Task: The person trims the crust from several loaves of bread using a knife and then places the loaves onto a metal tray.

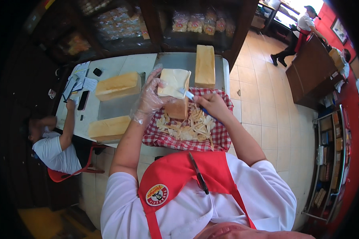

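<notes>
My left hand (149,97), in a clear plastic glove, holds a pale, crustless block of bread (174,83) tilted above a red-and-white checked tray (163,140). My right hand (212,104) grips a blue-handled knife (191,96) whose blade touches the block's right side. Below the block stands a browner bread piece (176,109). A heap of cut crust strips (189,127) lies in the tray under both hands.
Three whole loaves lie on the white table (123,63): one at the left (118,85), one nearer (109,128), one upright behind (205,65). A seated person (56,147) leans on the table's left. Another person (301,32) stands far right by a wooden counter.
</notes>
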Demonstrator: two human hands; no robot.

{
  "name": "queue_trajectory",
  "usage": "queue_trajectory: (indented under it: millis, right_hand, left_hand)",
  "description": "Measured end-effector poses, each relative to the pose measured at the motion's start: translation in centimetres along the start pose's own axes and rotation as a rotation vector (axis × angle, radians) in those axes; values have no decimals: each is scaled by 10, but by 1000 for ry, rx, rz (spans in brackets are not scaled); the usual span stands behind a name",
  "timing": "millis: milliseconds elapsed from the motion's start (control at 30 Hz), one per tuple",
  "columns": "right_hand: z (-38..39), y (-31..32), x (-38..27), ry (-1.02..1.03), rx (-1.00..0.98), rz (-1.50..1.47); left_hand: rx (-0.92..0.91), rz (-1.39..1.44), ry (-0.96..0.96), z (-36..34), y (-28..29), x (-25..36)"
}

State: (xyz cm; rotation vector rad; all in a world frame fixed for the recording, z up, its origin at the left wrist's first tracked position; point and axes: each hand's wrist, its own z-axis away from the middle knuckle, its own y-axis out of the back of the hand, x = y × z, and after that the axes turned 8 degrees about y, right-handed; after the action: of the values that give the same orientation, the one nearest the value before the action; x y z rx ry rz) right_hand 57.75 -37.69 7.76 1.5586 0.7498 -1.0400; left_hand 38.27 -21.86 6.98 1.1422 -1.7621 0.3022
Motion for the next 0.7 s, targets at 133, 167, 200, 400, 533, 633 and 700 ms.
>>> queue_trajectory:
  millis: [133,167,200,400,533,633,700]
  right_hand:
    - [0,-5,-10,-36,24,-19]
    - [-8,-8,0,-6,93,-85]
    - [-13,-10,1,24,162,-152]
    - [-16,-15,26,-197,297,-542]
    - [-19,-33,32,-251,285,-637]
    - [-22,-43,44,-203,247,-730]
    - [-26,-55,32,-202,349,-849]
  left_hand:
    - [26,-13,31,-7,-1,-5]
    - [32,-22,42,-9,-2,-1]
    - [38,-131,43,-10,0,3]
    - [167,-540,253,3,-28,69]
    - [332,-760,256,2,-43,58]
    - [407,-623,363,0,-34,46]
    - [483,-515,389,5,-20,29]
